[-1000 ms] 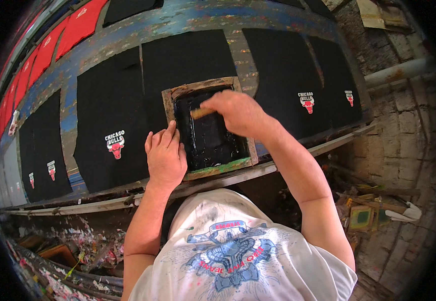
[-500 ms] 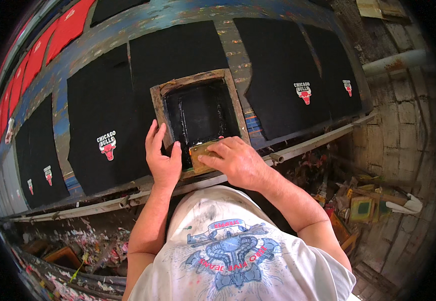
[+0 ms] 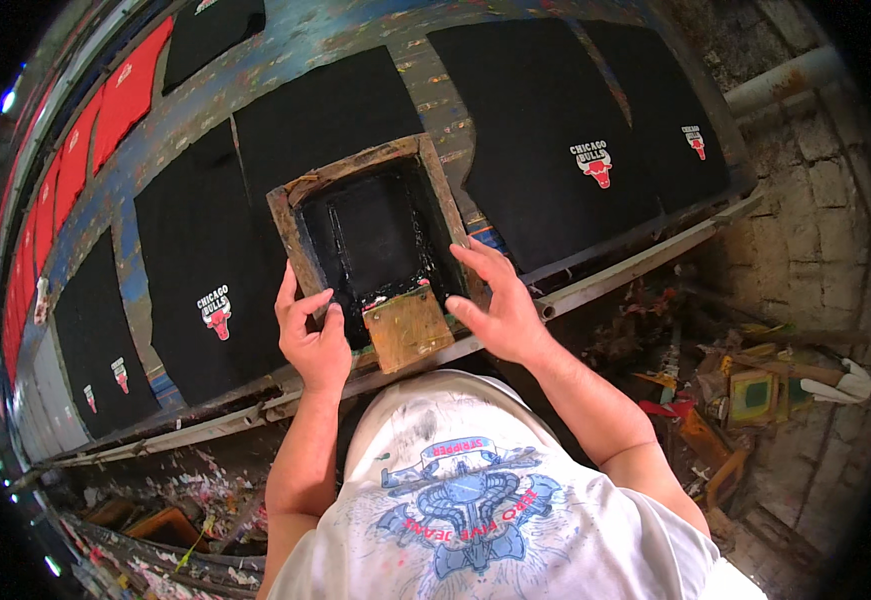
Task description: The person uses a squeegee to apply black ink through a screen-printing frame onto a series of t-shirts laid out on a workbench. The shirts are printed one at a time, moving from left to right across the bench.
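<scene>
A wooden-framed printing screen (image 3: 287,232) lies on a black fabric piece (image 3: 320,110) at the table's near edge, its inside dark and wet-looking. At its near end rests a wooden squeegee (image 3: 410,332), its top tilted toward me, with no hand on it. My left hand (image 3: 315,340) grips the screen frame's left side, thumb toward the inside and fingers along the outer edge. Beside the frame's right side is my right hand (image 3: 500,300), fingers and thumb spread apart; its fingertips reach the wood, and whether they press on it is hard to tell.
Black fabric pieces (image 3: 545,120) with small red-and-white bull prints lie along the table on both sides. Red pieces (image 3: 133,95) are at the far left. A rail (image 3: 645,255) runs along the near edge. Old frames and scraps (image 3: 755,395) are piled low on the right.
My right hand has let go of the squeegee and moved to the screen frame's right side. My left hand has closed more on the left side. The view has turned slightly.
</scene>
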The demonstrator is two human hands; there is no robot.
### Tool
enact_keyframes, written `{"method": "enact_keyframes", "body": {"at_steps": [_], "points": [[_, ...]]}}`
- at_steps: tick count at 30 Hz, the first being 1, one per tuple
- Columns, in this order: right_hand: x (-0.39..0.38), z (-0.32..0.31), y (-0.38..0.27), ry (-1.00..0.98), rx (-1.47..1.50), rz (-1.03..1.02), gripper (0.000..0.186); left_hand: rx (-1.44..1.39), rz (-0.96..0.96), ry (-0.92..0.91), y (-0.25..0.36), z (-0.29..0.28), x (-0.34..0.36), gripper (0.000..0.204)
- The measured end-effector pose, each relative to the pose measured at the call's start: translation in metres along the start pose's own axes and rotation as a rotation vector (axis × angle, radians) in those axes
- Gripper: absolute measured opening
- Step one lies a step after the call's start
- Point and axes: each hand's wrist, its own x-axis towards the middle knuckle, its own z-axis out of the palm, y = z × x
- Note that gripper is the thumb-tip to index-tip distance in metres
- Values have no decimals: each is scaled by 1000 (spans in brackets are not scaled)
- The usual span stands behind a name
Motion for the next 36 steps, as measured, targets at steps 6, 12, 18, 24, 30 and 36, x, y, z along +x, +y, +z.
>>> {"method": "enact_keyframes", "body": {"at_steps": [6, 12, 18, 24, 30, 36], "points": [[-5, 3, -8, -164, 147, -265, 69, 34, 32, 95, 22, -64, 0, 29], [7, 44, -27, -604, 620, -449, 71, 88, -1, 253, 60, -167, -52, 36], [7, 63, -42, -842, 683, -508, 83, 314, -119, 539, 92, -184, -147, 23], [-1, 64, -54, -952, 644, -578, 83, 268, -111, 651, 99, -179, -203, 5], [-26, 50, -48, -1032, 601, -620, 82, 197, -201, 796, 107, -154, -254, 21], [-72, 12, -33, -1104, 578, -620, 82, 132, -202, 859, 125, -117, -311, 22]]}}
